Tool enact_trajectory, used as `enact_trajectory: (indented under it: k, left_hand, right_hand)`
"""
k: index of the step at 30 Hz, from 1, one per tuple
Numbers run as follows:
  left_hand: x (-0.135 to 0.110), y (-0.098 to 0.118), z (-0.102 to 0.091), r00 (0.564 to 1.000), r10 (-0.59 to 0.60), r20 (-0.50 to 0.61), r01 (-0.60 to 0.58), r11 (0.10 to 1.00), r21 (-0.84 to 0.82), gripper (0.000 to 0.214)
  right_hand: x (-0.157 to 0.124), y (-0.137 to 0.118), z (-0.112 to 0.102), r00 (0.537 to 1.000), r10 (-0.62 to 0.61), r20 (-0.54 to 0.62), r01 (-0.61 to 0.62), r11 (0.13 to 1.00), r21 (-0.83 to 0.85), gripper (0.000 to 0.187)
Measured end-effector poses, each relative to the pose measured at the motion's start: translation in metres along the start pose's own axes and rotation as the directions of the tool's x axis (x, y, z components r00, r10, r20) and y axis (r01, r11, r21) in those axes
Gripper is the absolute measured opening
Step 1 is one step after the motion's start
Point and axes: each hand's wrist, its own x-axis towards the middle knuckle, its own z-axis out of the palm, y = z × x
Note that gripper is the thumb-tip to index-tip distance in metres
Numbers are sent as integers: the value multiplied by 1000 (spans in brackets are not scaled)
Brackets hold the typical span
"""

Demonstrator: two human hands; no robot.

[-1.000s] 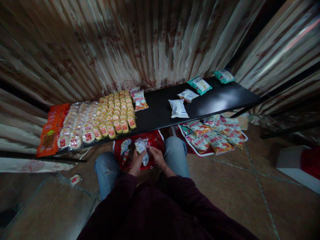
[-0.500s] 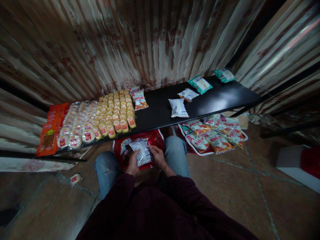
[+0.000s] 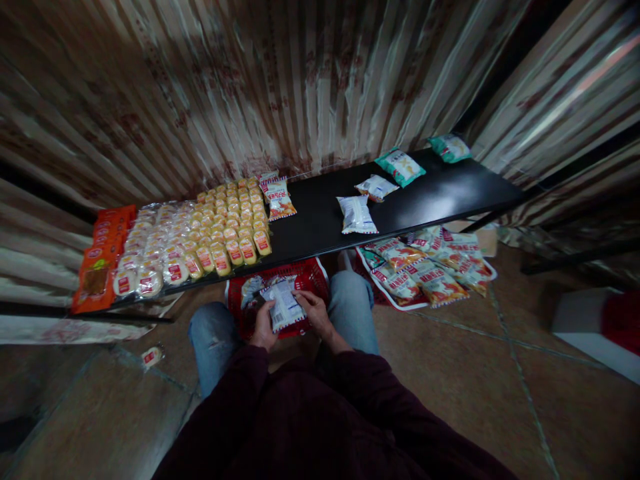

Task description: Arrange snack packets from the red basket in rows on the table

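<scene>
Both hands hold one white snack packet point(image 3: 285, 305) flat between my knees, above a red basket point(image 3: 315, 275) that has more packets in it. My left hand point(image 3: 263, 328) grips the packet's left edge with closed fingers. My right hand point(image 3: 314, 313) grips its right edge, thumb on top. Just beyond the basket runs a long black table point(image 3: 425, 200). Rows of small yellow cakes point(image 3: 233, 227), round white cakes point(image 3: 150, 250) and orange packets point(image 3: 103, 257) cover its left part.
On the table lie a red-white packet point(image 3: 277, 199), a white packet point(image 3: 356, 215), another white one point(image 3: 376, 188) and two green packets point(image 3: 400, 167). A tray of red-orange snack bags point(image 3: 430, 270) sits on the floor under the table. One small packet point(image 3: 151, 357) lies by my left knee. Curtains hang behind.
The packet was bunched up in both hands over the basket a second ago. It has been turned and spread flat, and is now held level between the two hands.
</scene>
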Motion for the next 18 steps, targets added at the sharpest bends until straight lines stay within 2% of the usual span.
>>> enact_trajectory:
  k: [4,7,12,16,18]
  left_hand:
    - [5,-1,-5,1000,8,-17,-8,1000,5,44]
    - [11,-3,-8,999,50,-12,-50,999,-11,44]
    - [16,-4,-10,994,111,-21,-110,994,24,32]
    - [12,-3,-10,977,188,-96,-176,976,128,30]
    - [8,-3,-10,971,224,-83,-208,964,165,31]
  right_hand:
    - [-1,7,2,1000,-10,21,12,997,-71,33]
    - [-1,14,2,999,-38,22,41,980,-193,33]
    - [3,21,-1,996,-83,22,85,913,-399,33]
    - [5,22,-1,996,-90,-12,78,917,-391,29]
    - [4,20,0,997,-76,-18,65,939,-337,27]
